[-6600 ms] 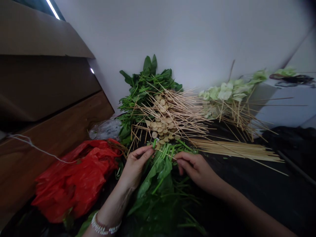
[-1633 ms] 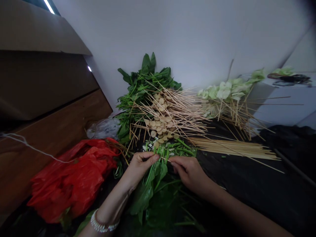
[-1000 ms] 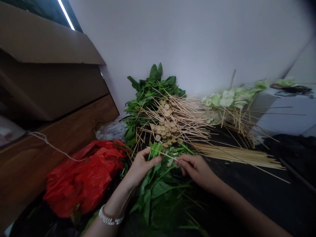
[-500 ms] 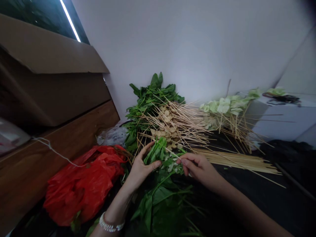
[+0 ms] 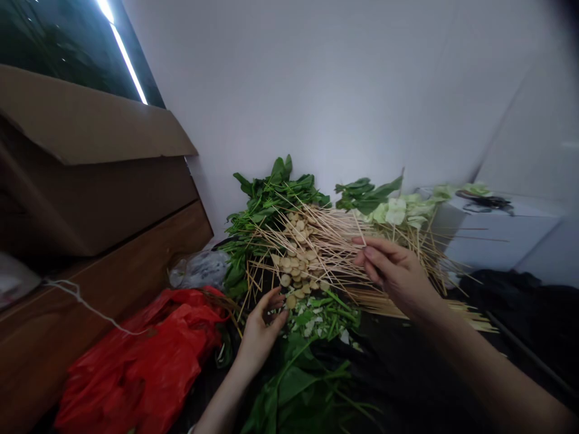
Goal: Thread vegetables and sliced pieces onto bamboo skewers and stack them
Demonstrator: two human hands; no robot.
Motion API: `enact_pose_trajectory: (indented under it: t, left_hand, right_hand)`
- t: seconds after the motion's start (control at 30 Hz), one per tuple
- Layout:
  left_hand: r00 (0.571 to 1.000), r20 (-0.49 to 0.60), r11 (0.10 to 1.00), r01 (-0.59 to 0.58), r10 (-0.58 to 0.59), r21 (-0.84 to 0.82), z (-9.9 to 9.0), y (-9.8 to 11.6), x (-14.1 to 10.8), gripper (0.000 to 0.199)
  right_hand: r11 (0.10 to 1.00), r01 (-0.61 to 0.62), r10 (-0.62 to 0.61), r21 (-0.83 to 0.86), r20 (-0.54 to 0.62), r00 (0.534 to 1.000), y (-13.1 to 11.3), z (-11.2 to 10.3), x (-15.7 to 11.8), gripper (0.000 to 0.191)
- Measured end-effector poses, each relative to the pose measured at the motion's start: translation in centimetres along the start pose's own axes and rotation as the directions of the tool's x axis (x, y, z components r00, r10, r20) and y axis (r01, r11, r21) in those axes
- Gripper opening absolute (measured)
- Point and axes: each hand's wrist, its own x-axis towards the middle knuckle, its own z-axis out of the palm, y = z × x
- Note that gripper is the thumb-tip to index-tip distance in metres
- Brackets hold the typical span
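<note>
My right hand (image 5: 391,268) pinches a thin wooden skewer (image 5: 359,228), raised over the pile. At the skewer's upper end is a bunch of green leaves (image 5: 368,196), apparently threaded on it. My left hand (image 5: 263,322) is open with curved fingers, holding nothing, beside chopped green stems and pale bits (image 5: 323,316). Just beyond it lie skewers of round beige slices (image 5: 301,259), their bare sticks (image 5: 344,232) pointing right. Behind them is a heap of leafy green skewers (image 5: 271,196). Loose large leaves (image 5: 294,383) lie nearest me.
A red plastic bag (image 5: 140,355) and a clear bag (image 5: 201,268) are at left, below a cardboard box (image 5: 99,193) on a wooden surface. Pale cabbage-like skewers (image 5: 398,211) rest at back right, with bare skewers (image 5: 470,313) in front. A white wall closes off the back.
My right hand has risen away from me with the skewer, and the greens have left my left hand. My left hand now stays low, open. The view has shifted slightly.
</note>
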Motion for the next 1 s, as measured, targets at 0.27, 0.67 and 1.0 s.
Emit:
enact_pose_trajectory:
  t: [0.27,0.67,1.0]
  left_hand:
    - [1.0,0.023,0.997,0.001,-0.003,0.083,-0.2,-1.4,0.1,0.047]
    - [0.998,-0.015,0.995,0.063,-0.062,0.081,-1.1,-3.1,0.7,0.048]
    - [0.997,-0.05,0.993,0.069,-0.064,0.095,-1.3,-2.5,0.8,0.042]
  right_hand:
    - [0.928,0.279,-0.294,-0.247,-0.025,0.955,-0.5,2.0,10.7,0.029]
    - [0.586,0.189,-0.27,-0.787,0.031,0.962,6.5,6.0,24.2,0.031]
    - [0.303,0.32,-0.171,-0.898,0.279,0.945,5.1,3.9,24.0,0.023]
